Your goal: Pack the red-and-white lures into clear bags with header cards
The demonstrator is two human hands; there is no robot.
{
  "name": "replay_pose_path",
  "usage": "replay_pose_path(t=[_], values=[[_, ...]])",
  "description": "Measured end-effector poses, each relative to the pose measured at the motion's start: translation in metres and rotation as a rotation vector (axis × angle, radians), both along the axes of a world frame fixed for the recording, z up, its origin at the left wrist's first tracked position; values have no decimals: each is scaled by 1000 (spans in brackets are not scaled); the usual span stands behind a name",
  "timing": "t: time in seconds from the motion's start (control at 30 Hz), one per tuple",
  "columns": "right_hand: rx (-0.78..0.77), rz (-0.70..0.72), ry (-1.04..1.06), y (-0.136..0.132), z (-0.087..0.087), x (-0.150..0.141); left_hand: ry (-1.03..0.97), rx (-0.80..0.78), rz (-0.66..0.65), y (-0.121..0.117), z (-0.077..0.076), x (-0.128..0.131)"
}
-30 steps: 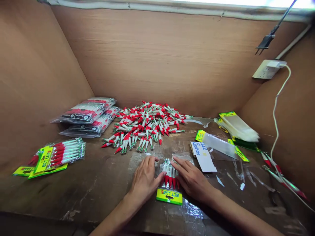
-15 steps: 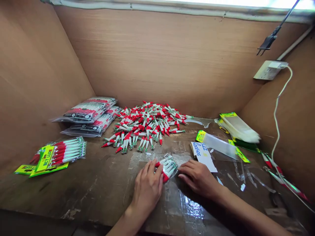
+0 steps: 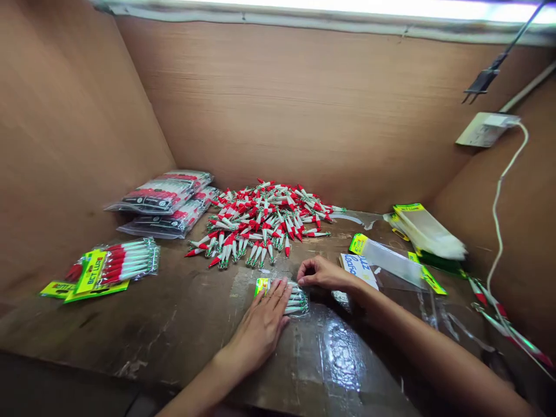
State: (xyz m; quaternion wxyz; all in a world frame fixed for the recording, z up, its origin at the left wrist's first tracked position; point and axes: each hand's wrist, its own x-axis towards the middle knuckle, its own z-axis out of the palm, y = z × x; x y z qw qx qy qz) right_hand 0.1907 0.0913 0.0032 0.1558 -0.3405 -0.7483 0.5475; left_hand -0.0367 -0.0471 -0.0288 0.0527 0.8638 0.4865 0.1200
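My left hand [image 3: 263,321] lies flat, fingers stretched, on a small clear bag of red-and-white lures [image 3: 292,299] with a yellow-green header, pressing it to the wooden table [image 3: 174,330]. My right hand [image 3: 319,274] sits just beyond the bag's far right corner, fingers curled in a pinch at the bag's edge; what it pinches is too small to make out. A big heap of loose red-and-white lures [image 3: 260,223] lies behind both hands.
Filled lure bags [image 3: 110,267] lie at the left, with larger sealed packs [image 3: 167,200] behind them. Empty header bags [image 3: 428,231] and a white handwritten label [image 3: 358,267] lie at the right. A wall socket with a white cable [image 3: 489,127] is on the right wall.
The bag has been turned round so its yellow header now points away to the left. My left hand went flat on it; my right hand moved up to its far edge.
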Motion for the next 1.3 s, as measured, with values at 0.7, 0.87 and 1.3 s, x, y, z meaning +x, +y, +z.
replay_pose_path(t=[0.7, 0.87, 1.3], values=[[-91, 55, 193, -6, -7, 0, 25, -56, -143, 8, 19, -15], [27, -51, 88, -8, -17, -10, 34, -48, -148, 8, 17, -15], [90, -9, -103, 9, -14, -25, -58, -100, -151, 3, 22, -17]])
